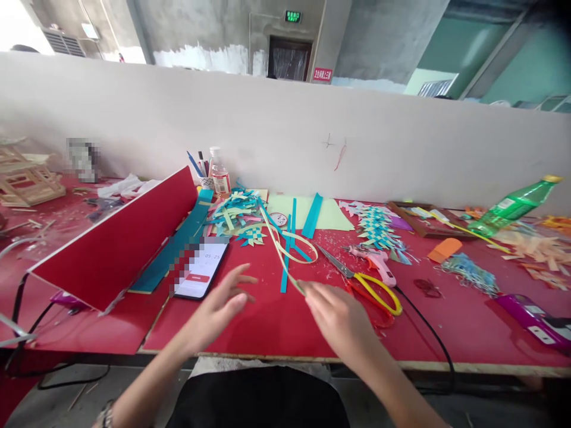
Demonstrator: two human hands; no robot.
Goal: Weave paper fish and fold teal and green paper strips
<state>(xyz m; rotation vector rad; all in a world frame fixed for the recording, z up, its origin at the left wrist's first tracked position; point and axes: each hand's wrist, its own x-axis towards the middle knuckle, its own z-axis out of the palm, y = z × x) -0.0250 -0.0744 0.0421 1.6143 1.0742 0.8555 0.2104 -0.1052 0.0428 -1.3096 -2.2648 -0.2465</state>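
Note:
My right hand [332, 312] hovers over the red table [276, 321] and pinches the near end of a long pale yellow paper strip [279, 246], which runs up and away to a loop near the paper pile. My left hand [220, 306] floats beside it with fingers spread and slightly blurred, holding nothing, just right of a smartphone [200, 270] lying face up. A loose blue paper strip [285, 261] lies between the hands. Yellow-handled scissors [370, 282] rest to the right of my right hand.
A pile of woven blue and yellow paper strips [238, 214] sits beyond the phone, beside a clear bottle [219, 172] and pens. A red board [120, 238] leans at left. A pink glue gun [379, 264], a green bottle [513, 208] and paper scraps lie at right.

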